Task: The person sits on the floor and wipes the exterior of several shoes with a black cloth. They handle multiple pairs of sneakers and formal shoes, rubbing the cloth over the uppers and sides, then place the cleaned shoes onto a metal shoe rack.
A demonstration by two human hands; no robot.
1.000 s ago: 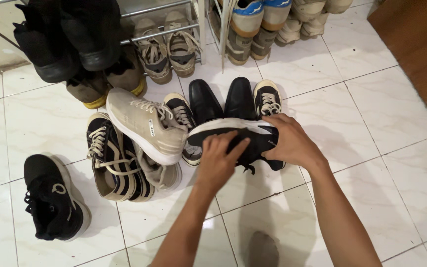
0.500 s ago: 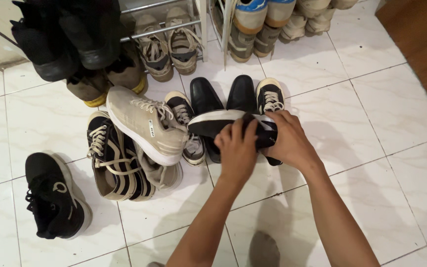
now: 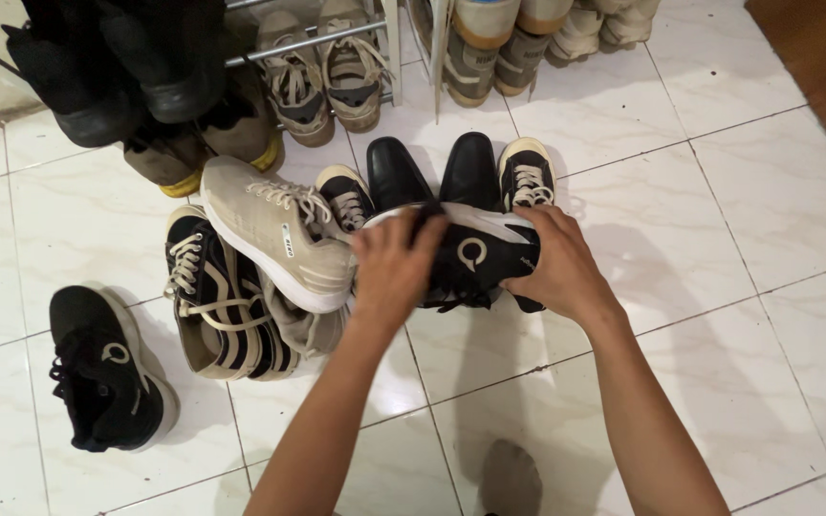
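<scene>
White tiled floor (image 3: 738,220) fills most of the view, metal shoe rack (image 3: 336,38) along the top edge with several pairs cut off by the frame. Pile of shoes left of centre: beige sneaker (image 3: 274,229) lying on top of a striped dark sneaker (image 3: 207,306), a pair of black leather shoes (image 3: 432,172) behind the hands, flanked by two black-and-cream lace-ups. Lone black sneaker (image 3: 107,368) sits well apart at far left, on its side. Held black sneaker (image 3: 480,258), white sole up, round white logo facing the camera, is off the floor at centre just in front of the leather pair; long axis runs left-right across the person's front. Left hand (image 3: 394,268) clamps its left end, fingers curled over the sole edge; right hand (image 3: 556,263) wraps the right end, fingers closed around it. Both hands equally on it, one per end. Which end is toe or heel is hard to tell, hands cover both; laces dangle underneath. Blurry dark shape at bottom centre, can't make out.
</scene>
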